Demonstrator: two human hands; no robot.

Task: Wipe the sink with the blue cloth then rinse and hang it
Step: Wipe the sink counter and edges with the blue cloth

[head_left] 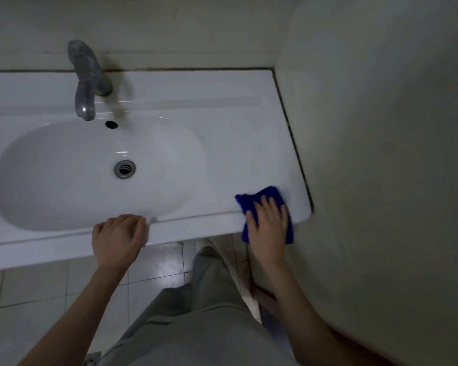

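You are wearing the one camera on your head, and it is looking forward and steeply down over the sink point(222, 143). It is sitting close: the basin is filling the left and middle of the wide-angle picture, with the tap point(86, 83) near the top. The wall point(381, 154) is taking up the right side. Your left hand point(118, 239) and right hand point(269, 228) are reaching in from below, over the floor tiles point(24, 299).

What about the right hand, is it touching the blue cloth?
Touching. The head view shows the right hand lying flat on the blue cloth, pressing it onto the sink rim.
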